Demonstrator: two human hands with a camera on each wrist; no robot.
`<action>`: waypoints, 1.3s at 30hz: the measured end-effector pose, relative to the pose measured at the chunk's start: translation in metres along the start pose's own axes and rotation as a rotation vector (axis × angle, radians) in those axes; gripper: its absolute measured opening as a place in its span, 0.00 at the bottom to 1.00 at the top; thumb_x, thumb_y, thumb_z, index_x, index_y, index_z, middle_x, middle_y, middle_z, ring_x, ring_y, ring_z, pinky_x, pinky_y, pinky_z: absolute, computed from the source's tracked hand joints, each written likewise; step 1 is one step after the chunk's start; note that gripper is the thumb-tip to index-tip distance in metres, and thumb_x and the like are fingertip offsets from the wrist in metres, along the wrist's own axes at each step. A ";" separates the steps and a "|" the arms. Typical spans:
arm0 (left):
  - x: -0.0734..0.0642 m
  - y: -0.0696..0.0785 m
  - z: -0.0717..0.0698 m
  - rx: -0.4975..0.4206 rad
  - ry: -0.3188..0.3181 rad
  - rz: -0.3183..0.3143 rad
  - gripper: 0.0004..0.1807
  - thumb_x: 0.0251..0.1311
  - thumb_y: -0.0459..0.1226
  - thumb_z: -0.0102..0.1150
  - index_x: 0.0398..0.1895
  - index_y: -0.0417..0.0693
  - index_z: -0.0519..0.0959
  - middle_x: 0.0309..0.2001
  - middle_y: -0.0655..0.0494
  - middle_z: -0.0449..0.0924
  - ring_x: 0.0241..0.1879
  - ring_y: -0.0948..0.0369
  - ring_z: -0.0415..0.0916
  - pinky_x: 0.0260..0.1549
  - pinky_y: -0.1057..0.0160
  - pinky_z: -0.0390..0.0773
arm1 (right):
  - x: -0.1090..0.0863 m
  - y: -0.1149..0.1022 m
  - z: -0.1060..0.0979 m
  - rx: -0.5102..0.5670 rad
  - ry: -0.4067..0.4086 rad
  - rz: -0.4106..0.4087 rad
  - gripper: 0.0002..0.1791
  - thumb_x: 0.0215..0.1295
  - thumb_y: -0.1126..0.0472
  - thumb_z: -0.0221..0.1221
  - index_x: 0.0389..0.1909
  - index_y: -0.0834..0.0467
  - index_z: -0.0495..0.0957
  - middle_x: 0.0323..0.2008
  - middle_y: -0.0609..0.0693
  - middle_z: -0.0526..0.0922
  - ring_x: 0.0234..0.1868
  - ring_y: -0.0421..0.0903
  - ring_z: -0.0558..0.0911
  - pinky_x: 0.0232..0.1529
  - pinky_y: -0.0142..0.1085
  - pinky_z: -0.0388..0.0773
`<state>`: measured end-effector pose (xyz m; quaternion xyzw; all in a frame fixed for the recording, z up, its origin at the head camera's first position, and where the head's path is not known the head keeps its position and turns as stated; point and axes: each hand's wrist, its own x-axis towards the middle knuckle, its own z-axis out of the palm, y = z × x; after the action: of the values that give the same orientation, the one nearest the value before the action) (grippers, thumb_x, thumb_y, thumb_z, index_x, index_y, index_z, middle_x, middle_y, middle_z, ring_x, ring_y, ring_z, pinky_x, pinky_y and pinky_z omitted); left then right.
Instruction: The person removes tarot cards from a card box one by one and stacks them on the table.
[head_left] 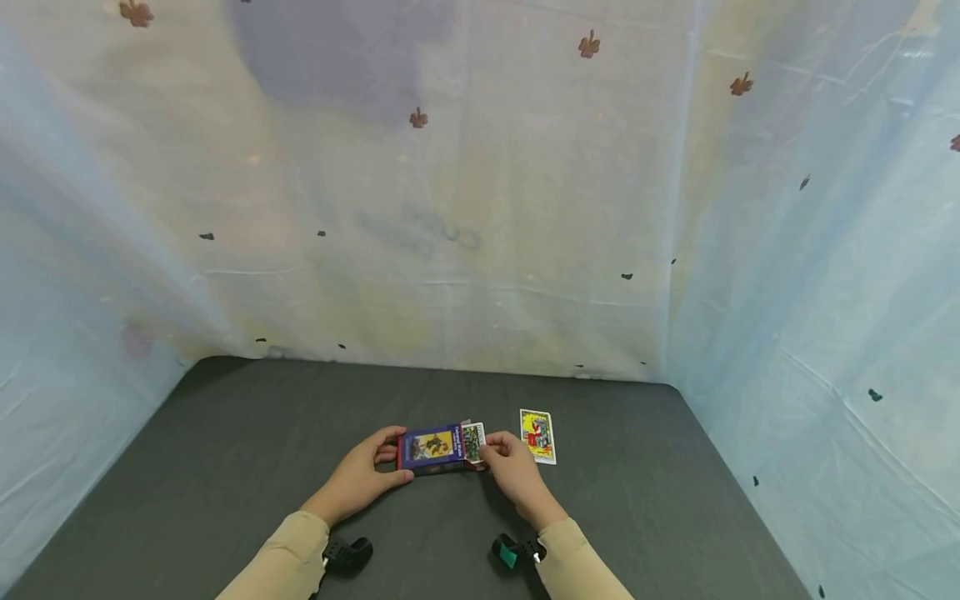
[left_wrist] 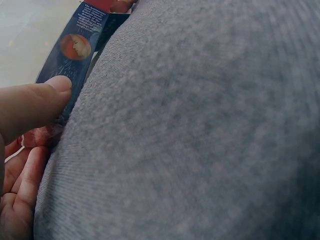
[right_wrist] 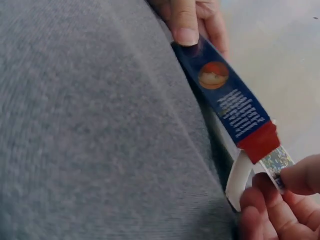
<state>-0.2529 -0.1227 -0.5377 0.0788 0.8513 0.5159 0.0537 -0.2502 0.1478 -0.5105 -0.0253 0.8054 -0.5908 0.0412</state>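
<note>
My left hand (head_left: 360,475) grips the closed end of a blue tarot card box (head_left: 432,446), thumb on the near side and fingers round the far side. In the left wrist view the thumb (left_wrist: 60,85) presses on the box's narrow side (left_wrist: 82,30). At the box's right end my right hand (head_left: 519,477) pinches a stack of cards (head_left: 473,439) that sticks partly out of the opening. The right wrist view shows the thumb and fingers on the cards (right_wrist: 276,162), beside a red flap (right_wrist: 260,142) and a folded-out white flap (right_wrist: 239,180).
One loose card (head_left: 536,429) with a yellow picture lies on the dark grey table (head_left: 637,492), just beyond the right hand. Pale patterned curtains (head_left: 480,250) stand round the table's back and sides. Each wrist wears a black strap (head_left: 348,554).
</note>
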 end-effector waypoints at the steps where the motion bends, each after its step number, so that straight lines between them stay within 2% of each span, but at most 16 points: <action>1: 0.000 0.000 0.000 0.000 -0.001 -0.002 0.43 0.47 0.50 0.75 0.69 0.59 0.66 0.57 0.54 0.74 0.54 0.57 0.74 0.52 0.50 0.74 | 0.000 0.000 -0.002 0.022 -0.004 0.008 0.12 0.70 0.59 0.55 0.46 0.64 0.76 0.36 0.53 0.83 0.36 0.48 0.81 0.36 0.39 0.78; 7: 0.000 0.000 0.002 0.002 0.009 0.006 0.43 0.47 0.49 0.75 0.69 0.59 0.66 0.58 0.53 0.73 0.54 0.56 0.74 0.52 0.50 0.74 | -0.001 0.001 -0.010 0.166 -0.033 0.039 0.14 0.72 0.61 0.53 0.50 0.68 0.71 0.41 0.58 0.82 0.39 0.50 0.83 0.40 0.40 0.81; 12: 0.000 -0.001 0.003 0.011 0.014 -0.007 0.43 0.47 0.49 0.75 0.68 0.60 0.66 0.58 0.54 0.73 0.54 0.57 0.74 0.52 0.51 0.74 | -0.002 -0.001 -0.014 0.200 -0.003 0.030 0.15 0.71 0.66 0.51 0.53 0.70 0.68 0.40 0.60 0.81 0.37 0.50 0.82 0.40 0.41 0.81; 18: 0.000 -0.002 0.005 0.016 0.023 -0.017 0.42 0.47 0.49 0.75 0.68 0.62 0.66 0.59 0.55 0.72 0.55 0.57 0.74 0.53 0.51 0.74 | -0.003 -0.003 -0.019 0.143 0.011 0.013 0.22 0.68 0.69 0.51 0.62 0.66 0.64 0.38 0.58 0.81 0.35 0.50 0.80 0.39 0.43 0.79; 22: -0.001 -0.001 0.004 0.018 0.026 -0.018 0.43 0.47 0.49 0.75 0.68 0.61 0.66 0.58 0.55 0.73 0.54 0.57 0.74 0.53 0.50 0.73 | -0.010 -0.016 -0.022 0.104 -0.009 0.009 0.26 0.67 0.71 0.50 0.66 0.63 0.61 0.36 0.63 0.80 0.37 0.60 0.79 0.39 0.48 0.78; 25: -0.002 0.000 0.005 0.024 0.026 -0.015 0.43 0.47 0.49 0.75 0.68 0.60 0.67 0.58 0.55 0.73 0.54 0.57 0.74 0.52 0.50 0.74 | -0.011 -0.017 -0.021 0.065 -0.011 -0.001 0.29 0.65 0.72 0.49 0.68 0.61 0.60 0.36 0.63 0.79 0.38 0.61 0.80 0.37 0.48 0.78; 29: -0.002 0.000 0.005 0.031 0.031 -0.023 0.42 0.47 0.49 0.75 0.68 0.61 0.67 0.58 0.55 0.73 0.54 0.57 0.74 0.52 0.50 0.74 | -0.004 -0.007 -0.018 0.018 -0.004 -0.008 0.31 0.66 0.71 0.51 0.70 0.59 0.60 0.34 0.58 0.79 0.36 0.55 0.81 0.33 0.43 0.77; 32: -0.002 0.000 0.005 0.035 0.037 -0.029 0.42 0.47 0.49 0.75 0.67 0.62 0.67 0.57 0.56 0.74 0.53 0.58 0.75 0.52 0.51 0.74 | -0.003 -0.008 -0.016 0.012 -0.001 -0.004 0.30 0.67 0.69 0.53 0.70 0.59 0.59 0.34 0.57 0.80 0.35 0.55 0.81 0.31 0.42 0.76; 39: -0.001 0.001 0.005 0.035 0.035 0.000 0.43 0.48 0.50 0.75 0.68 0.58 0.67 0.57 0.55 0.74 0.53 0.58 0.75 0.51 0.51 0.74 | -0.002 -0.006 -0.014 -0.022 0.003 -0.005 0.30 0.69 0.67 0.54 0.70 0.58 0.59 0.34 0.56 0.81 0.34 0.51 0.81 0.30 0.38 0.76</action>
<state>-0.2506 -0.1178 -0.5391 0.0705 0.8611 0.5021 0.0374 -0.2496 0.1598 -0.5007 -0.0270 0.8119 -0.5818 0.0383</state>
